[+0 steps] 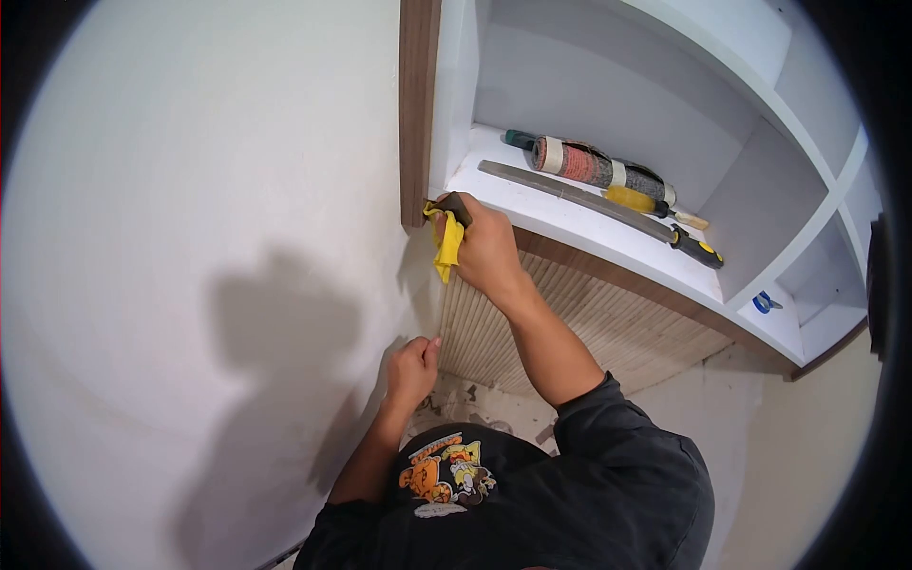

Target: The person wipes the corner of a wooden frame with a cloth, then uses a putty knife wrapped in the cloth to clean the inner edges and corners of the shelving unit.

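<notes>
Indoors, right hand [489, 249] holds yellow cloth [446, 255] at trim [417, 114] beside wall [199, 142].

The dark piece [460, 208] and the yellow cloth [446, 255] are partly covered by the right hand [487, 247]. The shelf unit [608, 81] is cut off by the top edge, and the palm of the left hand [411, 369] is hidden.

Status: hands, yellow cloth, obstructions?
Right hand: yellow cloth, dark piece, at brown wood-grain trim. Left hand: curled beside white wall. Grey metal file on white shelf, clear of cloth.
</notes>
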Demonstrator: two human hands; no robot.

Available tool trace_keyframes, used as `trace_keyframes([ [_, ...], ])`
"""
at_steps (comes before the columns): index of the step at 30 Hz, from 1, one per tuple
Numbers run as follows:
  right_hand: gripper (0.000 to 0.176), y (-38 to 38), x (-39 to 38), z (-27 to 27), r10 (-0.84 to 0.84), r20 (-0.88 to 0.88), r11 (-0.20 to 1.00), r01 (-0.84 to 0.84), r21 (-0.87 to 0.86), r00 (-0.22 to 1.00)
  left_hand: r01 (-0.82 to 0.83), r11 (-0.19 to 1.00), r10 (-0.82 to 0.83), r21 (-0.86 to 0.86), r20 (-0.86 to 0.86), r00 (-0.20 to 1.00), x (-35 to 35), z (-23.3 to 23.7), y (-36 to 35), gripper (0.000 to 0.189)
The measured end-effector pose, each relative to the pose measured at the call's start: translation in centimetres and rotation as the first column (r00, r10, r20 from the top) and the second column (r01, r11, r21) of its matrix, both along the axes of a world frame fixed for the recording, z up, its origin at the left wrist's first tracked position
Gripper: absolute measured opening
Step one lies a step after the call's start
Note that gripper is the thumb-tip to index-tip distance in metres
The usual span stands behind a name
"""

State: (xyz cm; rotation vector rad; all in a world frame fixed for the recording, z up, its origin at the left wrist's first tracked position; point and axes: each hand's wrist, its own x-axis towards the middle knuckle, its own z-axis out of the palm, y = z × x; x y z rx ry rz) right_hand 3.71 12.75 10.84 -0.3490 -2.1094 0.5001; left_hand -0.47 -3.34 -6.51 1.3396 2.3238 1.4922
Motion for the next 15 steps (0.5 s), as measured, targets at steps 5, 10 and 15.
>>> trace_keyframes([
  [5, 0.018, 0.5, -0.2, 1.0, -0.025, 0.037, 0.999, 0.024, 0.023, 0.999, 0.013, 0.999, -0.012, -0.034, 0.018, 1.0, 0.0, -0.2, -0.2, 0.034],
  [10, 0.018, -0.1, -0.3, 6.1, 0.034, -0.243, 0.998, -0.019, 0.061, 0.969, 0.017, 0.999, -0.015, -0.03, 0.065, 0.998, 0.3, 0.3, -0.5, 0.035],
  [15, 0.018, -0.3, 0.5, 5.1, 0.062, -0.225, 0.998, -0.06, 0.019, 0.972, 0.024, 1.0, -0.023, -0.019, 0.041, 0.999, -0.1, 0.8, -0.8, 0.034],
])
